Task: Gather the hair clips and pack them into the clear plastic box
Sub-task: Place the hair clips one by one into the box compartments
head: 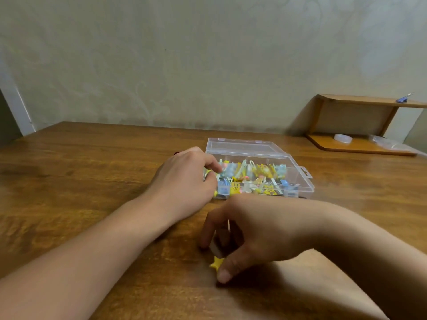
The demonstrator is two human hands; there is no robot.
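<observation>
The clear plastic box (pixel 300 183) lies open on the wooden table, its lid (pixel 245 147) folded back toward the wall. Several hair clips (pixel 258 176) in yellow, blue, pink and white fill it. My left hand (pixel 184 179) curls over the box's left end, fingertips among the clips; what it holds is hidden. In front of the box, my right hand (pixel 251 229) hovers low over the table and pinches a yellow star hair clip (pixel 216 262) between thumb and fingers.
A small wooden shelf (pixel 360 101) stands at the back right against the wall, with a blue clip (pixel 403 99) on top and a clear tape roll (pixel 343 138) and plastic bag (pixel 388 143) on its base. Bare table (pixel 80 169) stretches left.
</observation>
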